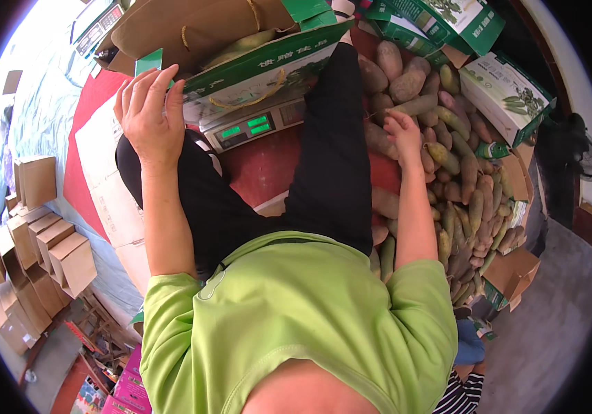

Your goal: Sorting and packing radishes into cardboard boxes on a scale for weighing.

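Through the head camera, I see the left hand (pixel 149 123) beside the left end of a green printed box (pixel 268 72). Its fingers are parted and slightly bent, gripping nothing that I can see; the fingertips overlap a green flap (pixel 149 61), though I can't tell whether they touch it. Its back faces me, and the forearm runs almost straight up the view.

The right hand (pixel 407 138) is over the near edge of a heap of long root vegetables (pixel 472 176), its fingers half curled. The fingertips come close to one pale root (pixel 416 105); I can't tell whether they have hold of it. That forearm also points up the view, leaning slightly left.

The box stands open on a scale (pixel 287 115) with a lit green display, pale roots (pixel 241 47) inside.
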Available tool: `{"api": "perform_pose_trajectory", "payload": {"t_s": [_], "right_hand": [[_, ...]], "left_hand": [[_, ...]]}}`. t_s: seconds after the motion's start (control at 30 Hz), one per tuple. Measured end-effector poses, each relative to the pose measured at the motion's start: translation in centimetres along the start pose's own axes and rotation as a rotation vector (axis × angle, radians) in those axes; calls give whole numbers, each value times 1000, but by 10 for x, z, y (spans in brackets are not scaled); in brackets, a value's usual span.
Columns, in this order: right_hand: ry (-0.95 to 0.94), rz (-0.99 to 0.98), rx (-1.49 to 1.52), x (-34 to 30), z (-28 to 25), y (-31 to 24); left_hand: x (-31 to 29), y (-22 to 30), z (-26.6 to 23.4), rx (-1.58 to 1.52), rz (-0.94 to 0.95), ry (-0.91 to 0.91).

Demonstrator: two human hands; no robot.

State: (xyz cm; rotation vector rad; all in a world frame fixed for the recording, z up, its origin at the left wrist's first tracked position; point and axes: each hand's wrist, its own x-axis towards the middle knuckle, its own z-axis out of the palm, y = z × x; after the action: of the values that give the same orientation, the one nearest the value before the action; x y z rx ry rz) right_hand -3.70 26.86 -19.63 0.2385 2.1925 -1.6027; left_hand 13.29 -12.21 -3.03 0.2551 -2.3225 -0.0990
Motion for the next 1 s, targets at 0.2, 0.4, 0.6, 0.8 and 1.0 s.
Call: {"api": "perform_pose_trajectory", "payload": {"t_s": [0.2,0.4,0.6,0.8,1.0], "right_hand": [[70,203,-54,-15,-21,59],[73,173,33,3,-39,52],[23,46,20,23,-2,-40],[-170,-206,113,51,55,-127],[-339,-230,131,68,104,-171]], "left_hand": [[-4,-7,-4,-123,-137,32],[3,-32,-18,-576,-570,122],[9,-79,-37,-615,-978,-106],[-28,-149,-13,-749,-1276,-473],[-28,-137,11,-844,-1364,-539]]}}
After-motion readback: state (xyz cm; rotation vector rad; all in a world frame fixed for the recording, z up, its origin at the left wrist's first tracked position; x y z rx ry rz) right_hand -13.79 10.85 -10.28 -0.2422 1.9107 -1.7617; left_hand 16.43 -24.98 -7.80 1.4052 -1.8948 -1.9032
